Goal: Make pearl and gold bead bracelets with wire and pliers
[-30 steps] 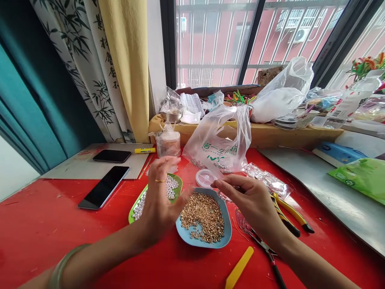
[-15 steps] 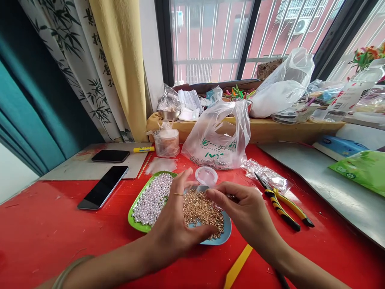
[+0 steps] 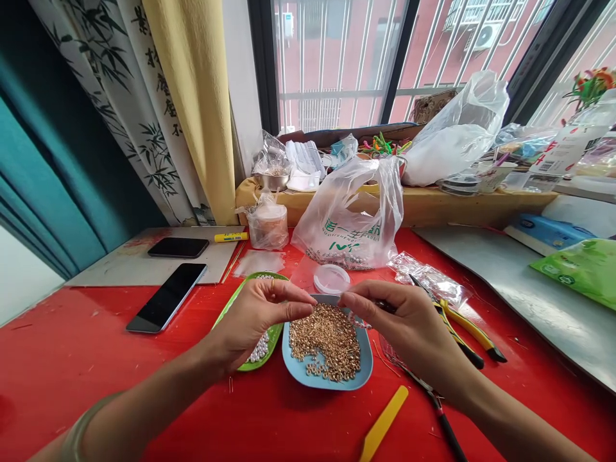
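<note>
My left hand [image 3: 269,314] is pinched over the gap between two bead trays, thumb and forefinger together; whatever is between the fingertips is too small to make out. My right hand [image 3: 399,317] is closed at the same height, a short strand of clear beads [image 3: 360,322] hanging below its fingers. A blue tray [image 3: 325,380] of gold beads [image 3: 332,340] lies below and between both hands. Partly covered by my left hand, a green tray [image 3: 250,367] contains pearly white beads [image 3: 260,350].
Yellow-handled pliers [image 3: 474,330] and red-and-black-handled pliers [image 3: 445,423] lie on the right. A yellow flat tool [image 3: 385,420] is in front. Behind stand a round clear lid [image 3: 332,279] and a plastic bag [image 3: 346,224]. Two phones [image 3: 168,298] are on the left.
My left hand has moved left and its spread fingers have come together in a pinch, uncovering the gold beads. My right hand has shifted slightly right, and the clear strand shows more.
</note>
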### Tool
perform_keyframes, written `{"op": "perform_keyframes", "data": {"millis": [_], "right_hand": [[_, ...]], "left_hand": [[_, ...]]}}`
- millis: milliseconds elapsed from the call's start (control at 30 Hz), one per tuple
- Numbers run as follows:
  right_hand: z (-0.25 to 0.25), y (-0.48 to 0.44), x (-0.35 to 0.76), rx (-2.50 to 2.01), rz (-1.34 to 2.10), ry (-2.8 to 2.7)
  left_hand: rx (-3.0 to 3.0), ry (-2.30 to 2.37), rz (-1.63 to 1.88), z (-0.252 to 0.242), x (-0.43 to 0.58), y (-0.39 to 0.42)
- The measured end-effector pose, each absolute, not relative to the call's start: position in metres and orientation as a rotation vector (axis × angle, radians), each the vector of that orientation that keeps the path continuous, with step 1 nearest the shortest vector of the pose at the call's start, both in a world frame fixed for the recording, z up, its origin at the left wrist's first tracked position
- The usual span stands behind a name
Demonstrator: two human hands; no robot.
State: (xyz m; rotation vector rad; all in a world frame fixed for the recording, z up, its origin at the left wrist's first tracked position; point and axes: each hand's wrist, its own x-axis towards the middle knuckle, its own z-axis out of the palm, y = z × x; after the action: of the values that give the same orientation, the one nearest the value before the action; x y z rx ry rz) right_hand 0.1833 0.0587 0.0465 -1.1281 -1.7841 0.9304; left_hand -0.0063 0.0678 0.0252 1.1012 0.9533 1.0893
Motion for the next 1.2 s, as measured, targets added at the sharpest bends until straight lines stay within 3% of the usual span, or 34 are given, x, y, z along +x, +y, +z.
{"op": "perform_keyframes", "data": {"millis": [367, 600, 767, 967, 1200], "right_hand": [[0.056, 0.054, 0.188, -1.166, 0.896, -1.833], [0.063, 0.049, 0.196, -1.018, 0.811, -1.461], [0.075, 0.035, 0.198, -0.937, 1.031, -1.351], [0.074, 0.03, 0.192, -0.902, 1.138, -1.533], [0.077, 0.03, 0.188, -0.894, 0.929, -1.828]], "left_hand": [[1.326, 1.089, 1.15, 0.03, -0.004, 0.059], [1.538, 1.157, 1.164, 0.02, -0.006, 0.059], [1.677, 1.129, 1.18, 0.013, -0.002, 0.055], [1.807, 1.133, 1.182, 0.013, 0.004, 0.046], [1.847, 1.041, 1.174, 0.01, 0.006, 0.04]]}}
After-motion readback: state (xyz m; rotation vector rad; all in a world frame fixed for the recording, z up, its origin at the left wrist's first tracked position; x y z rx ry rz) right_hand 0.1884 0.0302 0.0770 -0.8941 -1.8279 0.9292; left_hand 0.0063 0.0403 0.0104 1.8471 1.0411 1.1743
